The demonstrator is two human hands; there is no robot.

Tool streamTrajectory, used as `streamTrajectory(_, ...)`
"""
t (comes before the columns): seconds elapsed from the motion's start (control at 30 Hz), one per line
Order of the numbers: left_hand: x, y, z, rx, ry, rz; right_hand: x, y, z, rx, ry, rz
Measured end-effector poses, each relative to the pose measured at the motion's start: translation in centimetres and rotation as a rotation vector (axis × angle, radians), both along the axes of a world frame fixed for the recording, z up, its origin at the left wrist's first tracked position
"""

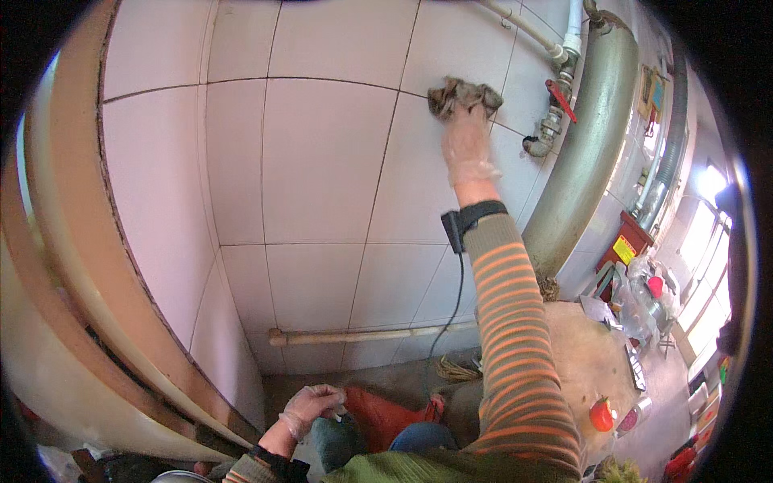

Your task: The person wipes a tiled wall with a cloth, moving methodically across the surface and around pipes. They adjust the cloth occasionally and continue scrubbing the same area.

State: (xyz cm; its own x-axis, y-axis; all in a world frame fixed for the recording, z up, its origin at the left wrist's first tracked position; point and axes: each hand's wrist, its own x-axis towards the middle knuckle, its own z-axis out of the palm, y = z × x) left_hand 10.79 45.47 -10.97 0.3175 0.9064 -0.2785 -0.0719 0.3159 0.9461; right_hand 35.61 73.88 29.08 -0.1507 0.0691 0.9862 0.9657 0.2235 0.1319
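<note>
My right hand [468, 145], in a clear plastic glove, presses a crumpled grey-brown rag [450, 99] against the white tiled wall [320, 163]. The rag lies across a dark grout line, left of a metal pipe valve with a red lever [561, 101]. Low in the view, my left hand [311, 407] hangs near my knees, also in a clear glove. Its fingers are curled in; a small pale bit shows by the fingertips, too small to identify. Just beside that hand is a red bag or sheet [383, 416]. A black strapped device [456, 232] with a cable sits on my right wrist.
A thick silvery pipe [595, 145] rises right of the valve. A horizontal pipe [374, 335] runs low along the wall. On the right, a round wooden tabletop [589, 350] bears a red item [601, 415] and plastic bags [634, 302]. A door frame [78, 199] curves along the left.
</note>
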Motion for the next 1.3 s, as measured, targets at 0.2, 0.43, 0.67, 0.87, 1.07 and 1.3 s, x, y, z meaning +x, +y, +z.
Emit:
streamTrajectory(0.2, 0.1, -0.4, 0.0, -0.007, -0.067, 0.01, 0.5, 0.1, 2.2, -0.083, -0.254, -0.349)
streamTrajectory(0.43, -0.3, 0.0, -0.3, 0.031, -0.01, -0.023, 1.5, 0.5, -1.9, -0.191, -0.189, -0.1)
streamTrajectory(0.67, -0.9, -0.4, -0.6, 0.019, -0.101, 0.004, 3.8, 1.1, 4.0, -0.39, -0.07, -0.453)
streamTrajectory(0.87, -0.5, 0.1, -1.0, 0.035, -0.066, -0.04, -4.7, 0.1, 2.7, 0.184, -0.21, -0.151)
streamTrajectory(1.07, 0.2, 0.0, -1.0, 0.006, -0.019, -0.05, -14.3, -1.2, -3.7, 0.045, -0.449, 0.308)
streamTrajectory(1.3, -0.7, -0.9, 0.1, 0.049, -0.001, -0.001, -1.1, 1.3, -5.5, -0.056, 0.079, 0.385)
